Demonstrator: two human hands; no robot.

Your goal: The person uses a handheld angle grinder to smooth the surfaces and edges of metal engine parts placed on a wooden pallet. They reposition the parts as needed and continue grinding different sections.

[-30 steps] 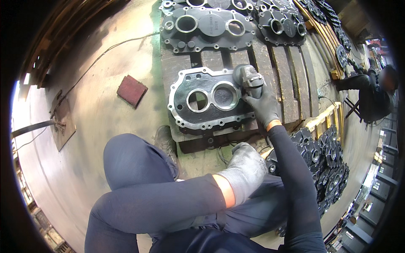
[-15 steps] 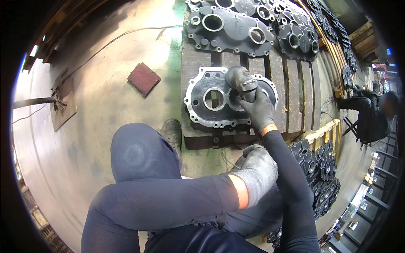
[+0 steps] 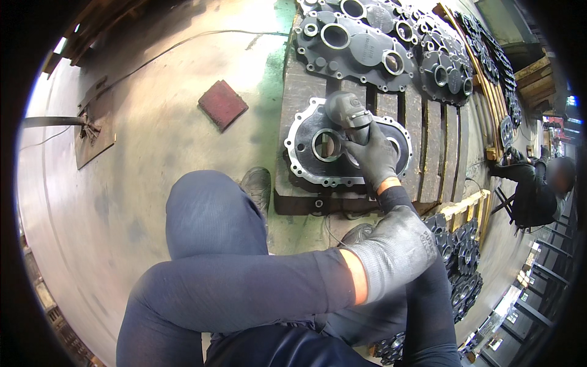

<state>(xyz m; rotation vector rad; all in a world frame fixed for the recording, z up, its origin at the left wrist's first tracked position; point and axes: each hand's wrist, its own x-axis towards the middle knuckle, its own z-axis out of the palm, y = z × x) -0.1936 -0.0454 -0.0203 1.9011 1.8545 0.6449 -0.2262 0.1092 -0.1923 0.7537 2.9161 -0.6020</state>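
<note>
My right hand point(image 3: 376, 156), in a dark glove, is wrapped round a grey handheld power tool point(image 3: 347, 111) that looks like a small grinder. The tool's rounded head is over the upper edge of a black cast metal housing cover point(image 3: 306, 166) with a bright machined rim and round bores. Part of the cover is hidden under the hand and tool. My left hand point(image 3: 397, 251), in a grey knitted glove, crosses over and rests against my right forearm. Its fingers are mostly hidden, so their grip does not show.
The cover lies on a wooden pallet point(image 3: 416, 131), with several similar castings point(image 3: 367, 49) at its far end. More castings point(image 3: 458, 251) are stacked at the right. A dark red square block point(image 3: 222, 105) lies on the floor. Another person point(image 3: 532, 183) sits far right.
My left hand has moved right and up, from beside my right forearm onto it. The right hand still holds the tool over the cover. The whole view has shifted slightly.
</note>
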